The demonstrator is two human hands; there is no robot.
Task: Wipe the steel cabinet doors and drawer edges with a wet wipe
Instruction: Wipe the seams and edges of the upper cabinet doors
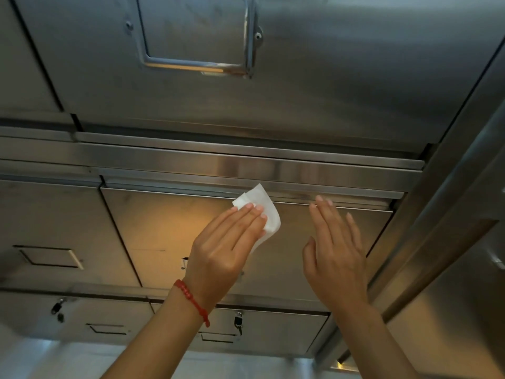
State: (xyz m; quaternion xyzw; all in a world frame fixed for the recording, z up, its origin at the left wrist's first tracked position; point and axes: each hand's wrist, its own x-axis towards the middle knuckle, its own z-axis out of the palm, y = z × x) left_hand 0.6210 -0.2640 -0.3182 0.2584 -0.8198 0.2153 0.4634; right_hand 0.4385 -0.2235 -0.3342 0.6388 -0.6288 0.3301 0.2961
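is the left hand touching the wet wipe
Touching. The head view shows the left hand with straight fingers lying flat over the wet wipe, pressing it against the steel drawer front.

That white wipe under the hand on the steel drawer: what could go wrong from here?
1. The left hand presses the wet wipe with flat fingers only, so it could bunch up or slip free.
2. The right hand rests open near the drawer's top edge; fingertips might catch in the gap above it.
3. Keys hang from the lower drawer's lock; a downward stroke could snag them.
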